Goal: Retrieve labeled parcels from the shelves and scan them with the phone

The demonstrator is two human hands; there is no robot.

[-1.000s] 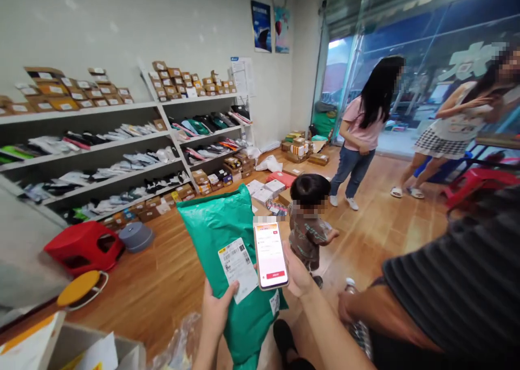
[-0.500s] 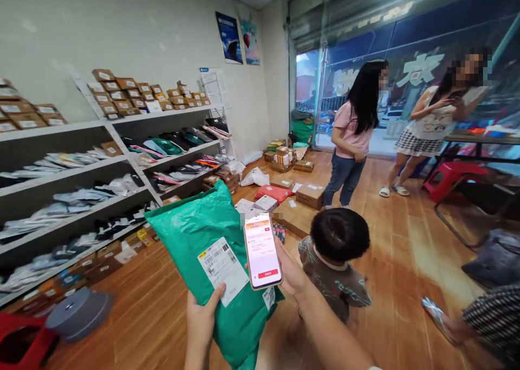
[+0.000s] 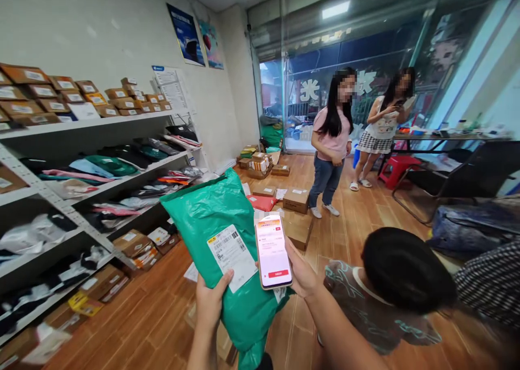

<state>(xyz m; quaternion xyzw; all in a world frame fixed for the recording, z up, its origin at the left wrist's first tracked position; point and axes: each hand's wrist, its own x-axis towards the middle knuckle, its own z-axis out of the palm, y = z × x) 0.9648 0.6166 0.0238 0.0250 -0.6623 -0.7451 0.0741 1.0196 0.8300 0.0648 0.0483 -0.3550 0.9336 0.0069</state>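
My left hand [image 3: 211, 304] grips the lower part of a green plastic mailer parcel [image 3: 219, 218], thumb pressed on its white shipping label [image 3: 231, 253]. My right hand [image 3: 301, 275] holds a smartphone [image 3: 273, 250] upright beside the parcel, its lit screen showing a pink and white page with a red button. Phone and label sit side by side, almost touching.
Shelves [image 3: 81, 169] of parcels and boxes line the left wall. Cardboard boxes [image 3: 296, 199] lie on the wooden floor ahead. A small child [image 3: 390, 289] stands close at my right. Two people [image 3: 331, 142] stand near the glass front. A black chair [image 3: 467, 175] stands at right.
The view has moved forward and turned along the shelves. The child is now closer at my right. Both hands keep the parcel and phone in the same pose.
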